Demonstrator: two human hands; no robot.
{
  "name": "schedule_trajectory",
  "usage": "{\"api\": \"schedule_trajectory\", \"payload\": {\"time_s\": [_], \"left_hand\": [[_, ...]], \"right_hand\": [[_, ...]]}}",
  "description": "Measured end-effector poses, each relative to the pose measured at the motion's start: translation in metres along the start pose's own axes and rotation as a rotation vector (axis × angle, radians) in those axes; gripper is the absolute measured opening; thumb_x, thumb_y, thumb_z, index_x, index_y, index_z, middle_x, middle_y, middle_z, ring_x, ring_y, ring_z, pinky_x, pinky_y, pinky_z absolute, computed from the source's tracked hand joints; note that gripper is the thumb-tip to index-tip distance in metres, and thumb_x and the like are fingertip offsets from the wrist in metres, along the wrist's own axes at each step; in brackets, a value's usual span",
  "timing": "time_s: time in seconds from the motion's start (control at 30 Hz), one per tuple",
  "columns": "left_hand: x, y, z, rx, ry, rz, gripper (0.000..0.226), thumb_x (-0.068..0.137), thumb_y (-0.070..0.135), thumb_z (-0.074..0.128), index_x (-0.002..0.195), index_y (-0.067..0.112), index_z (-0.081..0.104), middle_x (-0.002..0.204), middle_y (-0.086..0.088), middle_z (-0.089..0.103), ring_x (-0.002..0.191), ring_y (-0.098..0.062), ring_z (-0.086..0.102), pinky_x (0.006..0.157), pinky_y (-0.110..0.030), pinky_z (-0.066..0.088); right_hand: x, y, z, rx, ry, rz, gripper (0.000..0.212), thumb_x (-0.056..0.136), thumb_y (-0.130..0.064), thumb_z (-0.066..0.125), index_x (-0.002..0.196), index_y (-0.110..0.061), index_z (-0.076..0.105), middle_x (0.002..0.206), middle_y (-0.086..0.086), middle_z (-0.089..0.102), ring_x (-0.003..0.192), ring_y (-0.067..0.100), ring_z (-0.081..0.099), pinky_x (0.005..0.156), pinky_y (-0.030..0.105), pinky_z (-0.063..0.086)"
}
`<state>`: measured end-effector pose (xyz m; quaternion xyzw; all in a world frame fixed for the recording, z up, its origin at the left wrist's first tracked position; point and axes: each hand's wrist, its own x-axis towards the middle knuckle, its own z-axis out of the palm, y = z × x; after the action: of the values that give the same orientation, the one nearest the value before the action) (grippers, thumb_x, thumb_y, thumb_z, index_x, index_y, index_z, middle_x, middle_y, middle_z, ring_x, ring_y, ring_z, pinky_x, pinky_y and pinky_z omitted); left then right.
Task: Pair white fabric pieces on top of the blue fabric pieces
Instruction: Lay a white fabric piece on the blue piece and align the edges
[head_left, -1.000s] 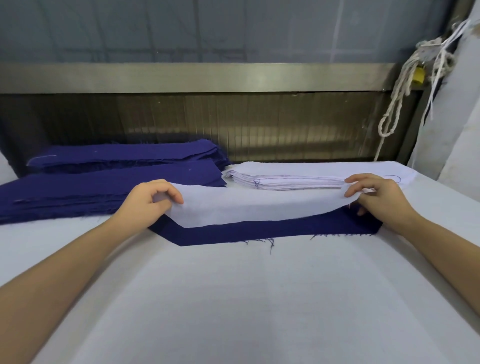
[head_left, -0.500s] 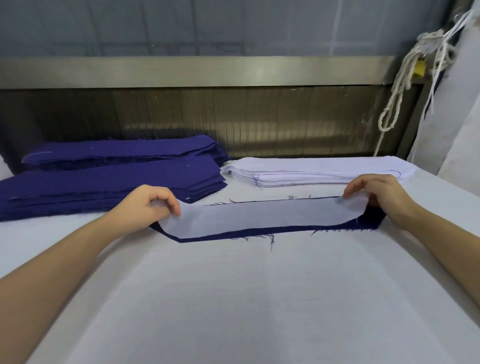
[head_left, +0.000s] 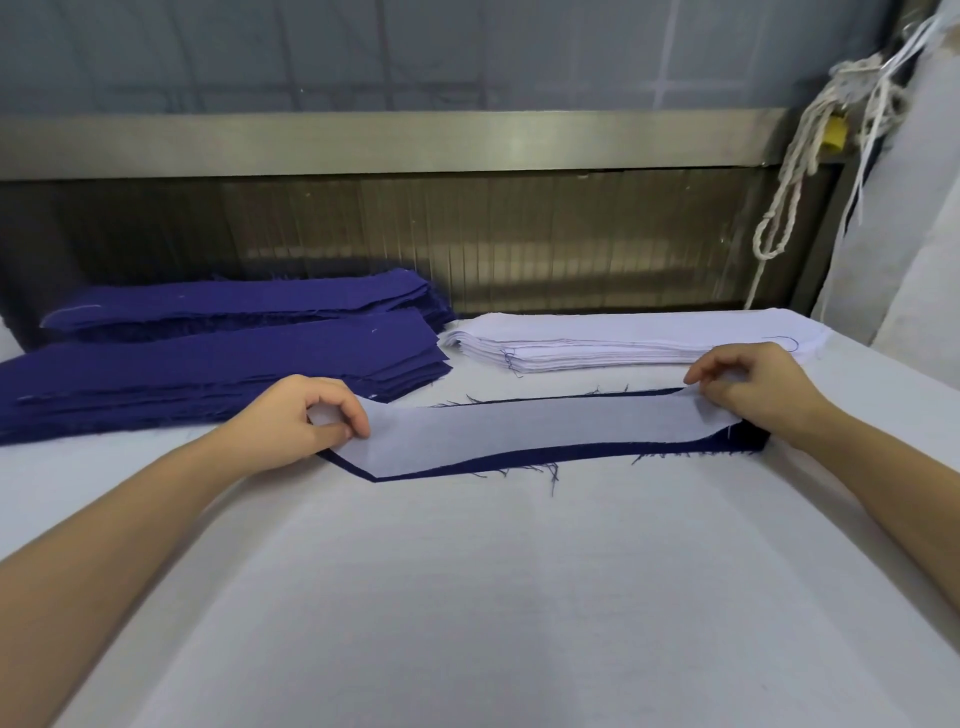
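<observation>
On the white table (head_left: 467, 597), near the blue stacks (head_left: 208, 374) and white stack (head_left: 597, 343), the white piece (head_left: 519, 431) lies over the blue piece (head_left: 740, 436); left hand (head_left: 296, 415) and right hand (head_left: 753, 384) pinch its ends; best to match edges before releasing; both blue ends hide partly under the hands, so alignment there is unclear.

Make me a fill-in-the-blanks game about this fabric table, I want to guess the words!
The frayed fabric strip under the long white fabric strip is coloured ____.
The left hand and right hand each pinch an end of the ____ strip.
The stack of white fabric pieces sits to the ____ of the dark blue fabric stacks.
Missing words: blue; white; right.
</observation>
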<state>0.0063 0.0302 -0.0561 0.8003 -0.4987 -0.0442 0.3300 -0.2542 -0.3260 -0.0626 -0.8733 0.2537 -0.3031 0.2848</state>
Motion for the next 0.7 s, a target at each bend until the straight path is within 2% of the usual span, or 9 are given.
{"api": "schedule_trajectory", "payload": {"time_s": [0.13, 0.27, 0.4, 0.57, 0.7], "left_hand": [[0.0003, 0.0005, 0.0008, 0.013, -0.019, 0.007, 0.037, 0.079, -0.009, 0.064, 0.070, 0.026, 0.072, 0.082, 0.014, 0.067, 0.081, -0.004, 0.062, 0.075, -0.016, 0.046], [-0.0001, -0.0031, 0.0006, 0.042, -0.020, 0.021, 0.039, 0.078, -0.011, 0.063, 0.070, 0.026, 0.071, 0.081, 0.014, 0.067, 0.079, -0.004, 0.062, 0.074, -0.015, 0.046], [0.0007, -0.0062, 0.0008, 0.076, -0.023, 0.035, 0.041, 0.078, -0.010, 0.063, 0.070, 0.029, 0.071, 0.082, 0.015, 0.067, 0.081, -0.005, 0.062, 0.076, -0.018, 0.047], [0.0011, -0.0073, 0.0019, 0.099, -0.040, 0.056, 0.042, 0.077, -0.011, 0.063, 0.070, 0.030, 0.070, 0.082, 0.018, 0.066, 0.082, -0.004, 0.062, 0.075, -0.011, 0.045], [0.0008, -0.0078, 0.0018, 0.094, -0.041, 0.055, 0.042, 0.077, -0.011, 0.063, 0.070, 0.030, 0.070, 0.080, 0.016, 0.067, 0.082, -0.004, 0.062, 0.076, -0.016, 0.046]], "right_hand": [[-0.0004, -0.0016, -0.0021, -0.058, -0.032, 0.002, 0.030, 0.079, 0.009, 0.056, 0.071, -0.017, 0.068, 0.077, 0.004, 0.066, 0.072, 0.012, 0.055, 0.063, 0.004, 0.041], [-0.0022, -0.0015, -0.0015, -0.099, -0.078, 0.032, 0.025, 0.079, 0.008, 0.058, 0.073, -0.014, 0.069, 0.075, -0.001, 0.067, 0.077, 0.016, 0.059, 0.077, 0.023, 0.041], [-0.0023, -0.0024, -0.0024, -0.114, -0.090, 0.038, 0.027, 0.077, 0.009, 0.058, 0.072, -0.014, 0.069, 0.074, -0.004, 0.066, 0.075, 0.011, 0.058, 0.069, 0.014, 0.040], [-0.0022, -0.0026, -0.0018, -0.129, -0.097, 0.028, 0.029, 0.076, 0.011, 0.057, 0.071, -0.015, 0.069, 0.072, -0.005, 0.066, 0.072, 0.006, 0.057, 0.077, 0.021, 0.039], [-0.0021, -0.0012, -0.0025, -0.131, -0.088, 0.017, 0.028, 0.077, 0.011, 0.058, 0.072, -0.014, 0.070, 0.073, -0.004, 0.066, 0.072, 0.007, 0.057, 0.076, 0.020, 0.038]]}}
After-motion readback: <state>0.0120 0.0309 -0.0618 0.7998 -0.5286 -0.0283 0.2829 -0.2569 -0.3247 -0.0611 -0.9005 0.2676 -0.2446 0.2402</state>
